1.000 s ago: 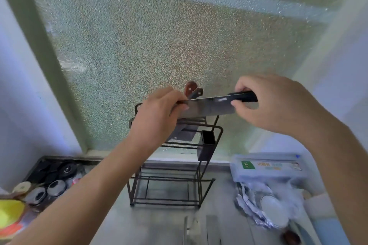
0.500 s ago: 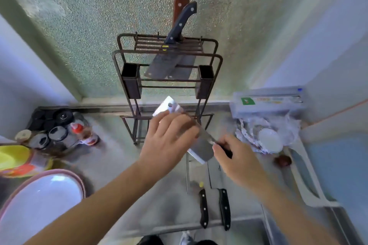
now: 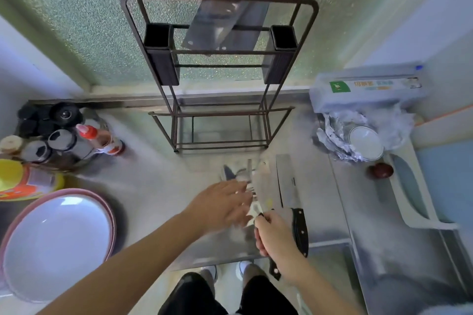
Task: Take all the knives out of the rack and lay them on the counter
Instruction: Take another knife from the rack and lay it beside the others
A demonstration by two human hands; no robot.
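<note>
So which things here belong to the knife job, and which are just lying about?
Job:
rack
cleavers in rack
knife in right hand
right hand
left hand
knife on counter
counter

Lying about:
basin
bottles
wrap box
foil

arms (image 3: pixel 143 250): bare, no sleeves | trousers (image 3: pixel 204 296): black | shoes (image 3: pixel 212 270): pale
</note>
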